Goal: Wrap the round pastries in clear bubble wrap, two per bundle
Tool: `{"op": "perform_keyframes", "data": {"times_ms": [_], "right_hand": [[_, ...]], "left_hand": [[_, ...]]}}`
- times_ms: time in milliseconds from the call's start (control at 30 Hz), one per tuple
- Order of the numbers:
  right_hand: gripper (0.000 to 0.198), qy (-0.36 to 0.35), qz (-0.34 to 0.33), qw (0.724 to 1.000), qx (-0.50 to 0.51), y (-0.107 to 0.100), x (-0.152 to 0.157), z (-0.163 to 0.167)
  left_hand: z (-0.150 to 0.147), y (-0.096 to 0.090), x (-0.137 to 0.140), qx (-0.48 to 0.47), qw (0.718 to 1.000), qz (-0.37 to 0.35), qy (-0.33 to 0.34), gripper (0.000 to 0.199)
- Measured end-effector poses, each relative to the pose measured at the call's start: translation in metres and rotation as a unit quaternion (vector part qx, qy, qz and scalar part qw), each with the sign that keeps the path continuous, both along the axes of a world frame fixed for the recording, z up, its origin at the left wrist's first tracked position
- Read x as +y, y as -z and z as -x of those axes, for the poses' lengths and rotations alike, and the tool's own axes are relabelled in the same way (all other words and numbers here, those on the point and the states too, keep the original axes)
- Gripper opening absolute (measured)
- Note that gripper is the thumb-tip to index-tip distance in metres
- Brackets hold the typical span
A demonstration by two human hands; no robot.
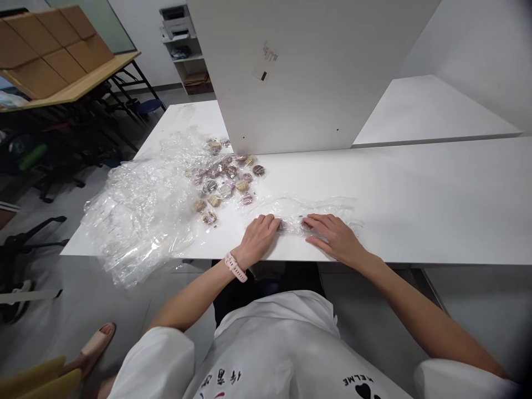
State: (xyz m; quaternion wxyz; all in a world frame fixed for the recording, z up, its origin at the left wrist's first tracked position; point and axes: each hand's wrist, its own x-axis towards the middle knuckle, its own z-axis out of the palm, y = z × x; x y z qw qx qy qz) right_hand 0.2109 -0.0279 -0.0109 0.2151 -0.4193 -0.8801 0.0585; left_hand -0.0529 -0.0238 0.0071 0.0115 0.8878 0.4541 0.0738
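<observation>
A long clear plastic bag [322,206] lies flat on the white table before me. Two dark, round, wrapped pieces that look like cookies are at it, one [282,225] by my left fingertips and the other [306,225] by my right. Bent over the bag's left part, my left hand [260,237] has its fingers together against the plastic. My right hand [336,239] faces it, with fingers and thumb around the right-hand piece. Whether each piece is inside or under the film, I cannot tell. A small gap separates the two hands.
Several wrapped round cookies [227,190], brown, pink and yellowish, lie loose to the left. Beside them a big heap of clear plastic bags [137,205] hangs over the table's front edge. A white upright panel [291,83] stands behind. Another person's foot [96,346] shows lower left.
</observation>
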Motion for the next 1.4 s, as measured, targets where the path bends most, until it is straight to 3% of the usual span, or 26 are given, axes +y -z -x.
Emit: {"op": "perform_keyframes", "data": {"times_ms": [100, 233, 300, 333, 400, 500, 600, 700, 767, 833, 867, 933, 1033, 1067, 1100, 1167, 1233, 1300, 1333, 1400], "right_hand": [[0.034, 0.026, 0.032, 0.999, 0.021, -0.004, 0.005, -0.004], [0.034, 0.064, 0.187, 0.979, 0.042, -0.02, 0.026, -0.013], [0.032, 0.097, 0.238, 0.965, 0.04, -0.024, 0.037, -0.013], [0.03, 0.118, 0.232, 0.965, 0.04, -0.024, 0.041, -0.012], [0.026, 0.159, 0.152, 0.975, 0.04, -0.022, 0.043, -0.01], [0.025, 0.155, -0.006, 0.987, 0.034, -0.014, 0.031, -0.008], [0.033, 0.094, -0.046, 0.995, 0.006, -0.005, 0.009, -0.013], [0.04, 0.093, -0.036, 0.995, -0.002, 0.008, -0.006, -0.017], [0.038, 0.128, -0.031, 0.991, 0.022, 0.015, -0.012, -0.014], [0.036, 0.158, -0.034, 0.985, 0.067, 0.018, -0.016, -0.004], [0.035, 0.172, -0.04, 0.98, 0.092, 0.018, -0.019, 0.002], [0.031, 0.209, -0.055, 0.967, 0.138, 0.016, -0.025, 0.018], [0.028, 0.262, -0.024, 0.944, 0.199, 0.007, -0.034, 0.041], [0.029, 0.268, 0.018, 0.936, 0.229, 0.003, -0.037, 0.046], [0.033, 0.266, 0.077, 0.922, 0.271, 0.0, -0.039, 0.05], [0.041, 0.252, 0.223, 0.858, 0.387, -0.009, -0.042, 0.055], [0.047, 0.218, 0.36, 0.75, 0.51, -0.019, -0.043, 0.055], [0.051, 0.174, 0.447, 0.644, 0.596, -0.027, -0.042, 0.053], [0.052, 0.158, 0.471, 0.608, 0.619, -0.03, -0.042, 0.052], [0.055, 0.15, 0.489, 0.576, 0.637, -0.032, -0.04, 0.052]], "left_hand": [[0.008, -0.01, 0.015, -0.033, 0.996, 0.076, -0.03, 0.026], [0.017, -0.029, 0.032, -0.089, 0.968, 0.232, -0.04, 0.02], [0.015, -0.031, 0.034, -0.079, 0.965, 0.234, -0.086, 0.022], [0.013, -0.03, 0.033, -0.066, 0.971, 0.199, -0.116, 0.024], [0.007, -0.025, 0.024, -0.043, 0.985, 0.082, -0.144, 0.03], [0.0, -0.012, 0.005, -0.028, 0.996, -0.037, -0.075, 0.041], [-0.006, 0.002, -0.007, -0.008, 0.999, -0.014, -0.036, 0.05], [-0.014, 0.013, -0.002, -0.034, 0.994, 0.03, -0.1, 0.048], [-0.021, 0.015, 0.007, -0.12, 0.979, 0.055, -0.154, 0.046], [-0.03, 0.011, 0.015, -0.276, 0.935, 0.085, -0.207, 0.044], [-0.034, 0.006, 0.018, -0.375, 0.891, 0.107, -0.231, 0.043], [-0.042, -0.005, 0.022, -0.573, 0.756, 0.179, -0.26, 0.041], [-0.052, -0.024, 0.021, -0.759, 0.516, 0.319, -0.235, 0.041], [-0.055, -0.03, 0.019, -0.786, 0.458, 0.354, -0.218, 0.041], [-0.058, -0.035, 0.015, -0.802, 0.417, 0.376, -0.203, 0.04], [-0.062, -0.043, 0.006, -0.818, 0.385, 0.385, -0.184, 0.037], [-0.065, -0.046, -0.007, -0.82, 0.392, 0.379, -0.174, 0.036], [-0.066, -0.046, -0.02, -0.812, 0.414, 0.376, -0.166, 0.035], [-0.067, -0.045, -0.025, -0.804, 0.428, 0.378, -0.164, 0.035], [-0.068, -0.041, -0.033, -0.778, 0.462, 0.392, -0.167, 0.036]]}}
